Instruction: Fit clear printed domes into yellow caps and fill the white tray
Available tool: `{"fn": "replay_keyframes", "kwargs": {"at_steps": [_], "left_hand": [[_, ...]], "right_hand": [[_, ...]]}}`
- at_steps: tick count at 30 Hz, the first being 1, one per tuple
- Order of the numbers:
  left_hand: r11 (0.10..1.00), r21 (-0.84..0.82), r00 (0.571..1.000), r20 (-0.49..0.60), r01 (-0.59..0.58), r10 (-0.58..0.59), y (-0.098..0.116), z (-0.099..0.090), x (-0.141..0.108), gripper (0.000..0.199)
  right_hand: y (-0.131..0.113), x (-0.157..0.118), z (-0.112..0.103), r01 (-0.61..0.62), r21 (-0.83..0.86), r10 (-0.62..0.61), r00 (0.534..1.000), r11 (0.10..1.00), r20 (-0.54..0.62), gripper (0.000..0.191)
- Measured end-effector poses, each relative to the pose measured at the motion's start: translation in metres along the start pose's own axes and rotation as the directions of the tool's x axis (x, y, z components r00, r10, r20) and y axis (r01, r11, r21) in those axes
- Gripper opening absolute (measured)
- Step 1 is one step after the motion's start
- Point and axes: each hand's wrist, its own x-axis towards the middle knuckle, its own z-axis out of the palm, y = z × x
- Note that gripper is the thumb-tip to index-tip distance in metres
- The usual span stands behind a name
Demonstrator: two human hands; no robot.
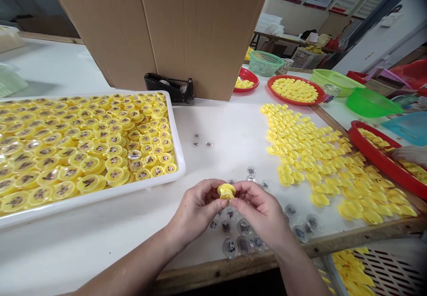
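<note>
My left hand [195,209] and my right hand [262,211] meet over the table's front edge, and together they pinch one small yellow plastic piece [227,191] between their fingertips. Under and around my hands lie several clear round discs with dark pictures [238,242]. To the left stands a white tray [100,196] packed with finished yellow pieces that carry pictured discs. On the right, a heap of loose yellow pieces [320,154] is spread over the white table [227,131].
A tall cardboard box [173,25] and a black tape dispenser [170,87] stand behind. Red trays of yellow pieces [295,89], green baskets [372,102] and a long red tray [383,160] sit at right, where another person's hand [408,154] rests. A crate [376,271] sits below.
</note>
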Motion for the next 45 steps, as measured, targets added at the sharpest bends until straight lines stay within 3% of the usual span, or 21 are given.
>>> {"fn": "replay_keyframes", "kwargs": {"at_steps": [7,10,12,14,17,19,22,25,29,33,36,40,45], "left_hand": [[0.995,-0.012,0.994,-0.020,0.104,-0.104,0.000,-0.001,0.000,0.026],[0.988,-0.035,0.989,-0.017,0.149,-0.149,-0.001,0.000,0.002,0.027],[0.989,0.051,0.991,-0.010,0.137,-0.136,0.000,0.000,0.003,0.026],[0.962,0.270,0.999,-0.011,0.046,-0.044,0.005,-0.001,0.002,0.039],[0.735,0.657,0.982,0.044,-0.169,0.186,0.019,0.000,-0.002,0.062],[0.567,0.777,0.950,0.125,-0.273,0.286,0.030,-0.001,-0.003,0.047],[0.427,0.837,0.920,0.203,-0.341,0.336,0.049,-0.015,0.003,0.023],[0.297,0.923,0.924,0.128,-0.244,0.361,0.073,-0.055,0.020,0.026],[0.061,0.983,0.911,-0.184,0.174,0.368,0.104,-0.130,0.051,0.028],[-0.027,0.946,0.873,-0.287,0.323,0.393,0.111,-0.181,0.076,0.032],[-0.069,0.923,0.859,-0.321,0.378,0.399,0.104,-0.196,0.088,0.037],[-0.137,0.897,0.852,-0.339,0.421,0.400,0.099,-0.199,0.098,0.044],[-0.220,0.901,0.896,-0.289,0.374,0.337,0.104,-0.193,0.097,0.027]], "right_hand": [[0.003,-0.002,0.008,0.020,-0.026,-0.021,0.999,0.999,-0.034,0.013],[0.009,-0.002,0.008,-0.033,-0.008,0.032,0.998,0.999,-0.046,0.017],[0.014,0.000,0.006,-0.083,0.035,0.085,0.994,0.996,-0.069,0.022],[0.016,0.004,0.004,-0.111,0.083,0.119,0.988,0.990,-0.098,0.026],[0.011,0.012,0.007,-0.120,0.159,0.137,0.986,0.980,-0.099,0.029],[0.002,0.017,0.013,-0.117,0.198,0.132,0.989,0.973,-0.064,0.029],[-0.011,0.024,0.020,-0.110,0.222,0.122,0.992,0.969,-0.039,0.035],[-0.013,0.027,0.014,-0.101,0.212,0.123,0.988,0.972,-0.094,0.050],[0.004,0.023,-0.008,-0.082,0.168,0.110,0.980,0.982,-0.163,0.057],[0.021,0.013,-0.023,-0.108,0.153,0.136,0.972,0.982,-0.190,0.058],[0.027,0.008,-0.027,-0.125,0.146,0.153,0.969,0.981,-0.193,0.058],[0.030,0.002,-0.034,-0.118,0.142,0.147,0.966,0.983,-0.213,0.054],[0.031,-0.008,-0.046,-0.084,0.167,0.127,0.956,0.982,-0.265,0.042]]}}
